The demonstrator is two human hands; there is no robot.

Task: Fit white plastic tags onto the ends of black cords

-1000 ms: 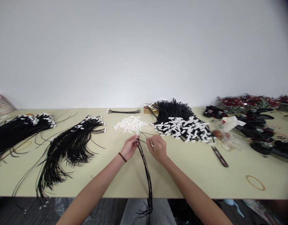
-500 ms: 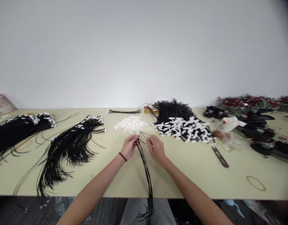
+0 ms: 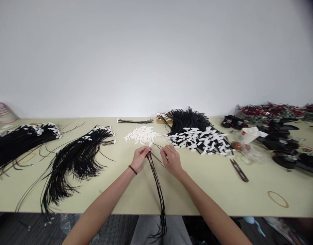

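Observation:
My left hand (image 3: pixel 140 159) pinches the white connector end of a wire harness. Its black wires (image 3: pixel 158 185) hang down over the table's front edge towards my lap. My right hand (image 3: pixel 171 159) is closed, with thumb and fingers together on thin black wire that runs across from the connector; its exact hold is partly hidden. Just beyond my hands lies a pile of loose white connectors (image 3: pixel 142 134). To the right of that pile rests a heap of black wires with white connectors (image 3: pixel 204 140).
Two bundles of black wires, one nearer (image 3: pixel 75 160) and one farther left (image 3: pixel 21 144), cover the left side. Thread snips (image 3: pixel 239 170), a rubber band (image 3: pixel 278 199), a paper cup (image 3: pixel 248 135) and black devices (image 3: pixel 279 139) lie on the right. A short wire bundle (image 3: pixel 135 121) sits near the wall.
My right hand has shifted very slightly to the right and up, and the thin wires by it have moved. The left hand keeps its pinch in nearly the same place.

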